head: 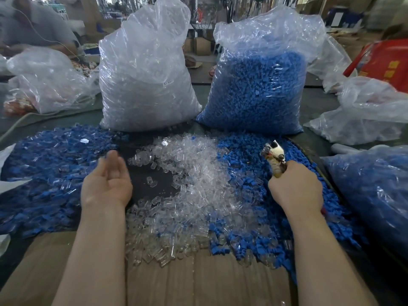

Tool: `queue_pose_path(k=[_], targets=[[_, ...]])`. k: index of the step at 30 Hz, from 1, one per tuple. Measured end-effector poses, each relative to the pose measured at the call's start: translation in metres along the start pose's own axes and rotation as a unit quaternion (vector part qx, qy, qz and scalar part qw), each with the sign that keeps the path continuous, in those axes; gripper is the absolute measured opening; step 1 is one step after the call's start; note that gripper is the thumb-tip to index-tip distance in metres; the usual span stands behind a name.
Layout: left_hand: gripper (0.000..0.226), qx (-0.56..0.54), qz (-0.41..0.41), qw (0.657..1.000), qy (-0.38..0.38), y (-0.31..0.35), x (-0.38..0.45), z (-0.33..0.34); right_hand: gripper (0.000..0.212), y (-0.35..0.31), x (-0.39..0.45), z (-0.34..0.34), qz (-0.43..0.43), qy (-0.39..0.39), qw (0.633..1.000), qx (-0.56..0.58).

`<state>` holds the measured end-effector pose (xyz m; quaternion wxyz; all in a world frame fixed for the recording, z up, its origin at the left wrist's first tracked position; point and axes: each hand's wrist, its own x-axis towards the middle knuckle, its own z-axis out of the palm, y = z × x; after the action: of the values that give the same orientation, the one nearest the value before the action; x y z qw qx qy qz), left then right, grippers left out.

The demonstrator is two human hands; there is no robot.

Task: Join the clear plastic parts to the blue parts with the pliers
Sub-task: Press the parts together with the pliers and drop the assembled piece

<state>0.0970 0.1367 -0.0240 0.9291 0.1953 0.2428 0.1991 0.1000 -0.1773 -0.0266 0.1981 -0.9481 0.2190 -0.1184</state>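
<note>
Right hand point(294, 188) wrapped around the handles of the pliers point(274, 160), nose up above the blue parts point(254, 155); something small and clear seems to sit at the tip, too blurred to confirm. Left hand point(107, 182) palm-up, fingers relaxed, holding nothing, over the pile on the left point(50, 164). Likely between joins: next, the left hand must pick from the clear plastic parts point(187, 184) lying between the hands.
</note>
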Motion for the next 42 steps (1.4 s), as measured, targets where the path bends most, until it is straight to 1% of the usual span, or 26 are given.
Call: queue_pose_path(k=[1, 2, 3, 4, 5, 6, 8, 10, 11, 12, 13, 15, 17, 22, 24, 25, 26, 28, 29, 30, 31, 34, 35, 39, 41, 42], targets=[[0.027, 0.037, -0.007, 0.999, -0.004, -0.004, -0.001, 0.002, 0.015, -0.001, -0.001, 0.000, 0.000, -0.003, 1.000, -0.011], [0.021, 0.124, -0.005, 0.992, -0.030, -0.006, -0.009, 0.006, 0.016, -0.002, -0.002, 0.000, -0.002, -0.006, 1.000, -0.022], [0.016, 0.248, 0.012, 0.968, -0.047, -0.011, -0.014, 0.010, 0.017, -0.002, -0.002, 0.000, -0.003, -0.013, 0.999, -0.035], [0.014, 0.372, 0.036, 0.925, -0.066, -0.018, -0.018, 0.013, 0.018, -0.001, -0.003, 0.000, -0.004, -0.022, 0.999, -0.049], [0.015, 0.472, 0.062, 0.874, -0.093, -0.024, -0.020, 0.014, 0.019, -0.001, -0.003, 0.001, -0.003, -0.034, 0.997, -0.065], [0.018, 0.550, 0.081, 0.823, -0.118, -0.030, -0.024, 0.015, 0.020, -0.001, -0.003, 0.002, -0.001, -0.045, 0.996, -0.078], [0.022, 0.672, 0.113, 0.717, -0.147, -0.041, -0.026, 0.013, 0.020, -0.001, -0.003, 0.002, 0.001, -0.057, 0.995, -0.088], [0.030, 0.774, 0.151, 0.594, -0.157, -0.048, -0.026, 0.011, 0.018, -0.002, -0.004, 0.003, -0.003, -0.057, 0.995, -0.081], [0.034, 0.805, 0.163, 0.547, -0.163, -0.051, -0.024, 0.010, 0.018, -0.003, -0.004, 0.004, -0.008, -0.058, 0.995, -0.080], [0.038, 0.824, 0.158, 0.518, -0.167, -0.052, -0.023, 0.009, 0.018, -0.004, -0.005, 0.004, -0.015, -0.057, 0.995, -0.082], [0.041, 0.830, 0.151, 0.509, -0.174, -0.053, -0.023, 0.010, 0.018, -0.005, -0.005, 0.005, -0.022, -0.055, 0.995, -0.086], [0.044, 0.831, 0.132, 0.506, -0.189, -0.051, -0.025, 0.011, 0.018, -0.005, -0.005, 0.005, -0.035, -0.051, 0.994, -0.092], [0.044, 0.830, 0.134, 0.506, -0.192, -0.049, -0.027, 0.011, 0.016, -0.004, -0.004, 0.005, -0.043, -0.051, 0.993, -0.096], [0.031, 0.823, 0.164, 0.521, -0.159, -0.048, -0.030, 0.010, 0.015, -0.004, -0.003, 0.007, -0.042, -0.060, 0.992, -0.100], [0.028, 0.816, 0.163, 0.531, -0.159, -0.047, -0.031, 0.012, 0.016, -0.003, -0.003, 0.008, -0.039, -0.060, 0.993, -0.096], [0.028, 0.819, 0.158, 0.528, -0.161, -0.046, -0.032, 0.013, 0.016, -0.003, -0.003, 0.008, -0.037, -0.057, 0.993, -0.092], [0.028, 0.829, 0.148, 0.515, -0.160, -0.045, -0.032, 0.014, 0.017, -0.003, -0.003, 0.008, -0.035, -0.053, 0.994, -0.086], [0.027, 0.858, 0.133, 0.474, -0.146, -0.040, -0.032, 0.016, 0.017, -0.003, -0.002, 0.008, -0.032, -0.041, 0.996, -0.073], [0.025, 0.866, 0.129, 0.463, -0.135, -0.038, -0.033, 0.017, 0.017, -0.003, -0.002, 0.008, -0.031, -0.034, 0.997, -0.065], [0.021, 0.870, 0.128, 0.459, -0.127, -0.037, -0.032, 0.018, 0.017, -0.003, -0.002, 0.008, -0.031, -0.026, 0.998, -0.058], [0.019, 0.869, 0.128, 0.463, -0.121, -0.037, -0.032, 0.018, 0.017, -0.004, -0.001, 0.008, -0.034, -0.018, 0.998, -0.050], [0.021, 0.855, 0.131, 0.488, -0.118, -0.039, -0.032, 0.017, 0.017, -0.004, 0.001, 0.009, -0.052, 0.010, 0.998, -0.013], [0.020, 0.847, 0.133, 0.501, -0.121, -0.041, -0.032, 0.016, 0.017, -0.005, 0.001, 0.009, -0.060, 0.017, 0.998, 0.003], [0.015, 0.778, 0.157, 0.587, -0.156, -0.045, -0.035, 0.019, 0.015, -0.011, 0.002, 0.004, -0.086, 0.005, 0.991, 0.100], [0.012, 0.740, 0.165, 0.628, -0.174, -0.049, -0.039, 0.023, 0.013, -0.015, 0.000, 0.002, -0.105, -0.009, 0.982, 0.158], [0.010, 0.716, 0.162, 0.654, -0.183, -0.051, -0.041, 0.024, 0.013, -0.018, -0.002, 0.000, -0.115, -0.016, 0.975, 0.187]])
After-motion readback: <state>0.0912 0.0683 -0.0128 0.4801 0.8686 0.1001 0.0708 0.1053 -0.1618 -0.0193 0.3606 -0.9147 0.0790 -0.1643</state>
